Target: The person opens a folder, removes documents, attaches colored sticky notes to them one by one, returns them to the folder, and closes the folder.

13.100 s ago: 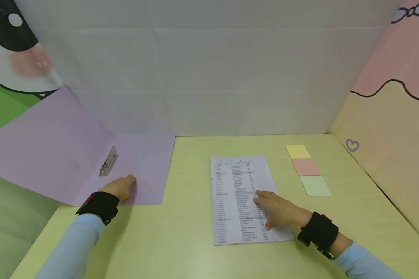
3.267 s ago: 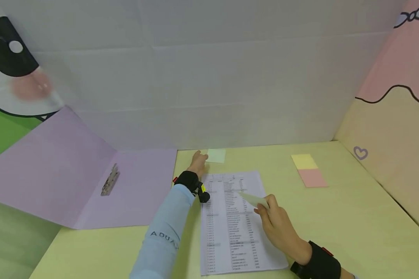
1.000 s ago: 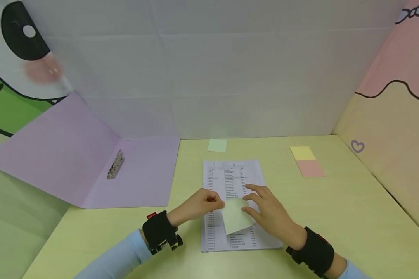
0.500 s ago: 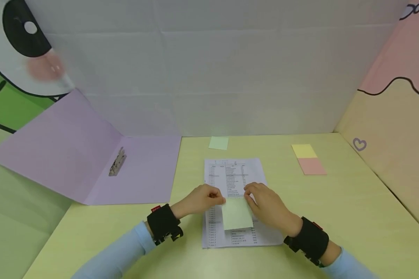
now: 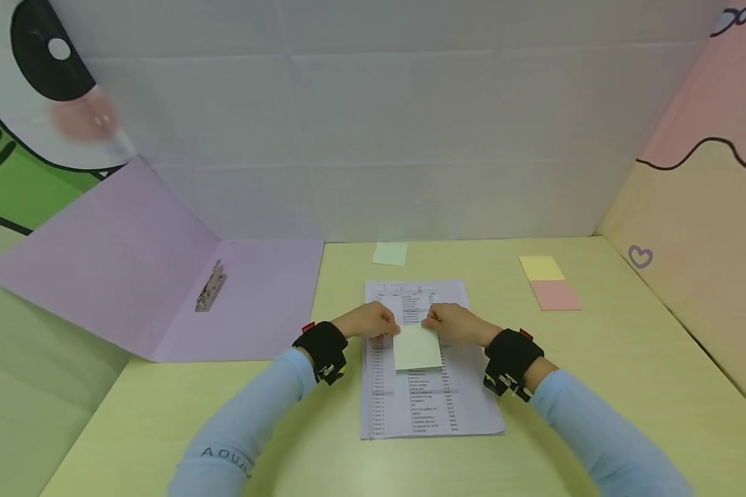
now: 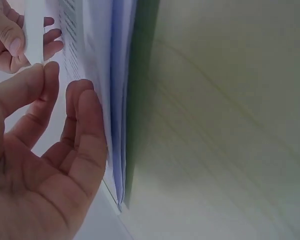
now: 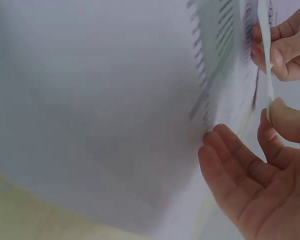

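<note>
A pale green sticky note (image 5: 417, 348) hangs over the upper half of a stack of printed sheets (image 5: 404, 414). My left hand (image 5: 373, 321) pinches its upper left corner between thumb and forefinger. At the upper right corner, my right hand (image 5: 454, 323) pinches it the same way. Both wrist views show the note (image 6: 34, 35) edge-on between the two hands, raised off the paper. The other fingers of the left hand (image 6: 55, 145) are loosely bent close by the stack's edge; those of the right hand (image 7: 260, 175) reach toward the printed page.
An open purple folder (image 5: 267, 297) with a metal clip (image 5: 211, 286) lies at the left, its cover leaning up. A light green square (image 5: 389, 253) sits at the back edge. Yellow (image 5: 541, 268) and pink (image 5: 555, 295) sticky notes lie at the right.
The green square left the right-hand row for the table's back edge. The right hand, lately spread beside the note, now pinches its corner. Both hands and the note moved toward the page's top.
</note>
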Motion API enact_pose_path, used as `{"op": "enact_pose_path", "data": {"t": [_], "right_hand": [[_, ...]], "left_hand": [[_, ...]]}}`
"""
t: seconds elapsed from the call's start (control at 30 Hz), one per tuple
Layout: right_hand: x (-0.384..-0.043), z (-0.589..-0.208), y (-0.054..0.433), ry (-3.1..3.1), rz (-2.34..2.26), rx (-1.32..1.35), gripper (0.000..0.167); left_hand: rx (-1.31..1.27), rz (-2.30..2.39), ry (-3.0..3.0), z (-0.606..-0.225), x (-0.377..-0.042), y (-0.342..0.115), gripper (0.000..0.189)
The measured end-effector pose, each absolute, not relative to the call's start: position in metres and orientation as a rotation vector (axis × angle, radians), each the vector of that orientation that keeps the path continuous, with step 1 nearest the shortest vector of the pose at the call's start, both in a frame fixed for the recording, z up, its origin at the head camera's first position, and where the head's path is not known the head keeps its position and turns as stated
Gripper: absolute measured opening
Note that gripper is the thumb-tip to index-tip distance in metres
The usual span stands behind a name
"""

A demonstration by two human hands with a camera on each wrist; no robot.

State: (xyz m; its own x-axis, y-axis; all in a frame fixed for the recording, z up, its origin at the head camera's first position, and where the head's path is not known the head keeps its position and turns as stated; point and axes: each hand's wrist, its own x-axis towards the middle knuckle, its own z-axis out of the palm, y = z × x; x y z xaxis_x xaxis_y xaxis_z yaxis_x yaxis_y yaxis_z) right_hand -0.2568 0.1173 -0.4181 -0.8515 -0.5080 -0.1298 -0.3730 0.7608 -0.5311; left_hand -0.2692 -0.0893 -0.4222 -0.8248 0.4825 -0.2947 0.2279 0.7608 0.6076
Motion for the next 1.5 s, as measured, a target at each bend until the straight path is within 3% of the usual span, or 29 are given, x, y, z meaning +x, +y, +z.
{"op": "enact_pose_path", "data": {"t": [0.37,1.5], "right_hand": [[-0.275,-0.433,0.113,2.68,-0.682,-0.535,0.022],[-0.258,-0.433,0.11,2.735,-0.581,-0.422,0.02]], "left_hand": [[0.433,0.687,2.563,-0.436,-0.285,-0.081,0.029],[0.254,0.525,2.626,-0.43,-0.268,-0.06,0.032]]}}
